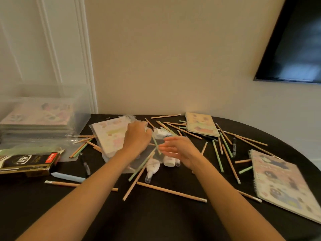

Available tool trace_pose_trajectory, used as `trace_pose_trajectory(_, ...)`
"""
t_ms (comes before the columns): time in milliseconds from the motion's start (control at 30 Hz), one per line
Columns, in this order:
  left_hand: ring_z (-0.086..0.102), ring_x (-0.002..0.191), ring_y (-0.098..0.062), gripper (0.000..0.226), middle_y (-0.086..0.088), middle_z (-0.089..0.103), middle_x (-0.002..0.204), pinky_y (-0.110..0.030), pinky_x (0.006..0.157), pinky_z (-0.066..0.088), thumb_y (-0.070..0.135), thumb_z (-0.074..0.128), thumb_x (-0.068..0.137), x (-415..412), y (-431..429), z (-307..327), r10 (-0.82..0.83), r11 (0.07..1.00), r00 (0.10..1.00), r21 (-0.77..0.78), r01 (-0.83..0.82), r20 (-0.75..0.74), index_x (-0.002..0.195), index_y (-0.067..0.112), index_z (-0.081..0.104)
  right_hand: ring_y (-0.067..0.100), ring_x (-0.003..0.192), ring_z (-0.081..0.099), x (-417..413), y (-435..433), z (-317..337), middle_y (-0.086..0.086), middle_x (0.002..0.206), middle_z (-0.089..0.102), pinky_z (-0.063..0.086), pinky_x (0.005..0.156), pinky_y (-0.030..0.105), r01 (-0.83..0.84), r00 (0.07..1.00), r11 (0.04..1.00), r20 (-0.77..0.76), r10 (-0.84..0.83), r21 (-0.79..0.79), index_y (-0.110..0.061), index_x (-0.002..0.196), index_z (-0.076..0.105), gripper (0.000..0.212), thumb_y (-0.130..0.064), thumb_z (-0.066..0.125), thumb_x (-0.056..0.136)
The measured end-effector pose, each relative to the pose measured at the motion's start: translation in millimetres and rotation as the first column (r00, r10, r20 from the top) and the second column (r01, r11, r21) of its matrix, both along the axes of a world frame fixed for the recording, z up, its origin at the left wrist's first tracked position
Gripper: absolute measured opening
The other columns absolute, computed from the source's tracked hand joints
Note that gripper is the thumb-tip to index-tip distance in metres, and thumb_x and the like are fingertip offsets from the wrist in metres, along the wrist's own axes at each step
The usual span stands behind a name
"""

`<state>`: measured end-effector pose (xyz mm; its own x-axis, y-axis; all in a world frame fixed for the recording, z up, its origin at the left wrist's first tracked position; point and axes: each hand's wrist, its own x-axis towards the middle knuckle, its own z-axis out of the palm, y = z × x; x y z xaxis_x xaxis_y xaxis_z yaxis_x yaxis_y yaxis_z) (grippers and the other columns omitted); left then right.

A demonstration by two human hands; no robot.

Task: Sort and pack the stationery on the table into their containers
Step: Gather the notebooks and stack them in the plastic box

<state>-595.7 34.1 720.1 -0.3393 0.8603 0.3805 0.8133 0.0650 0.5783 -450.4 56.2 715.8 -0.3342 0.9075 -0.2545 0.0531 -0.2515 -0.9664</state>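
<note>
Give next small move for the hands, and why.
Probably close the right hand on the lower end of the green pencil that the left hand seems to pinch: that hand is open right beside it, ready to take it for sorting.

Dim warm light, soft blur, wide-angle edge distortion

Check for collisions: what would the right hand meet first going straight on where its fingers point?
Probably the slanted thin green pencil just beyond the fingertips of the right hand; depth is unclear.

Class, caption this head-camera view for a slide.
Left hand grips a green pencil, right hand open, over pencils strewn on a black table.
</note>
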Motion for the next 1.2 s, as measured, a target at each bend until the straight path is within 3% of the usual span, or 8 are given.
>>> trace_pose_trajectory(100, 0.041, 0.119, -0.023, 0.033, -0.010, 0.051, 0.124, -0.032, 0.096, 0.035, 0.015, 0.042, 0.094, 57.1, -1.6, 9.2, -0.043, 0.996, 0.998, 0.080, 0.040, 0.035, 0.124, 0.009, 0.054, 0.019, 0.082, 0.070, 50.0, -7.7, 5.8, 0.013, 0.093, 0.070, 0.057, 0.067, 0.025, 0.142, 0.989, 0.985, -0.049, -0.137, 0.096, -0.011, 0.101, 0.061, 0.017, -0.003, 0.047, 0.095)
trace_pose_trajectory(267, 0.050, 0.109, -0.022, 0.026, -0.007, 0.054, 0.115, -0.033, 0.093, 0.039, 0.013, 0.044, 0.092, 151.8, -0.5, 5.0, -0.234, 0.972, 0.959, 0.055, 0.229, 0.156, 0.115, 0.009, 0.057, 0.016, 0.088, 0.067, 145.0, -1.3, -7.2, 0.009, 0.093, 0.069, 0.055, 0.079, 0.027, 0.458, 0.883, 0.871, 0.022, -0.468, 0.177, -0.011, 0.100, 0.063, 0.018, -0.004, 0.048, 0.092)
trace_pose_trajectory(467, 0.055, 0.111, -0.026, 0.021, -0.011, 0.062, 0.112, -0.033, 0.089, 0.044, 0.016, 0.042, 0.093, 250.5, 3.3, -15.0, -0.390, 0.852, 0.871, -0.241, 0.464, 0.299, 0.099, 0.006, 0.061, 0.020, 0.089, 0.059, 262.4, -7.7, -37.8, 0.008, 0.101, 0.061, 0.046, 0.071, 0.029, 0.603, 0.562, 0.663, 0.354, -0.748, 0.444, -0.012, 0.115, 0.056, 0.028, -0.007, 0.047, 0.090)
trace_pose_trajectory(600, 0.059, 0.107, -0.028, 0.033, -0.015, 0.061, 0.116, -0.037, 0.090, 0.051, 0.021, 0.042, 0.093, 297.8, 16.6, -28.5, -0.339, 0.779, 0.877, -0.421, 0.465, 0.341, 0.119, 0.004, 0.054, 0.034, 0.111, 0.051, 317.8, -14.0, -55.8, 0.019, 0.126, 0.048, 0.046, 0.093, 0.044, 0.607, 0.387, 0.681, 0.595, -0.704, 0.410, -0.007, 0.129, 0.040, 0.043, -0.020, 0.053, 0.090)
trace_pose_trajectory(800, 0.056, 0.109, -0.022, 0.047, -0.010, 0.054, 0.123, -0.030, 0.082, 0.047, 0.022, 0.052, 0.092, 322.1, 22.4, -37.6, -0.234, 0.744, 0.883, -0.509, 0.433, 0.408, 0.135, 0.006, 0.040, 0.033, 0.117, 0.047, 330.0, -20.4, -73.7, 0.016, 0.129, 0.048, 0.040, 0.088, 0.036, 0.549, 0.418, 0.733, 0.628, -0.656, 0.401, -0.004, 0.127, 0.041, 0.037, -0.013, 0.048, 0.092)
trace_pose_trajectory(967, 0.062, 0.097, -0.020, 0.052, -0.010, 0.059, 0.117, -0.028, 0.067, 0.057, 0.000, 0.063, 0.082, 339.0, 19.9, -36.2, -0.055, 0.729, 0.561, -0.351, 0.588, 0.826, 0.129, 0.009, 0.043, 0.033, 0.118, 0.045, 326.4, -17.0, -75.8, 0.014, 0.130, 0.048, 0.039, 0.094, 0.041, 0.577, 0.431, 0.708, 0.584, -0.688, 0.407, -0.006, 0.130, 0.040, 0.040, -0.019, 0.047, 0.092)
trace_pose_trajectory(1100, 0.060, 0.099, -0.020, 0.040, -0.002, 0.059, 0.104, -0.032, 0.076, 0.055, -0.006, 0.062, 0.082, 344.1, 14.6, -33.1, -0.162, 0.801, 0.473, -0.165, 0.576, 0.866, 0.114, 0.015, 0.050, 0.031, 0.116, 0.046, 326.8, -18.0, -73.3, 0.013, 0.128, 0.049, 0.040, 0.094, 0.042, 0.641, 0.531, 0.688, 0.450, -0.718, 0.339, -0.009, 0.131, 0.039, 0.041, -0.017, 0.045, 0.092)
trace_pose_trajectory(1200, 0.060, 0.102, -0.021, 0.030, 0.003, 0.058, 0.097, -0.038, 0.086, 0.053, -0.006, 0.056, 0.086, 332.9, 13.1, -23.2, -0.271, 0.815, 0.443, -0.041, 0.577, 0.854, 0.098, 0.021, 0.050, 0.022, 0.088, 0.058, 323.7, -20.9, -66.4, 0.004, 0.112, 0.055, 0.051, 0.076, 0.038, 0.708, 0.609, 0.646, 0.218, -0.763, 0.285, -0.013, 0.131, 0.037, 0.043, -0.015, 0.050, 0.090)
